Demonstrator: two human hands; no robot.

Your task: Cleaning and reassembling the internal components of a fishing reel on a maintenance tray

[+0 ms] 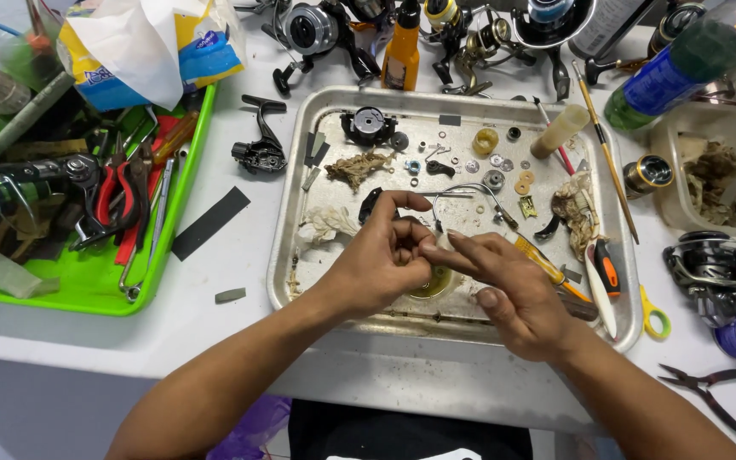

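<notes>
My left hand (381,260) and my right hand (504,285) meet over the front of a metal tray (287,213). Their fingertips pinch a small part between them; it is too small to identify. Below the fingers sits a small round dish of yellowish liquid (436,281). On the tray lie a black reel housing (368,125), dirty rag wads (355,166), a wire bail arm (466,192), small washers and bearings (496,166), and a yellow-handled tool (547,266).
A green bin (87,290) of pliers and tools stands left. A black reel handle part (259,152) lies beside the tray. Several reels and an orange bottle (402,51) crowd the back. Right: a reel body (713,268), yellow scissors (653,317), pliers (713,396), a plastic tub (713,175).
</notes>
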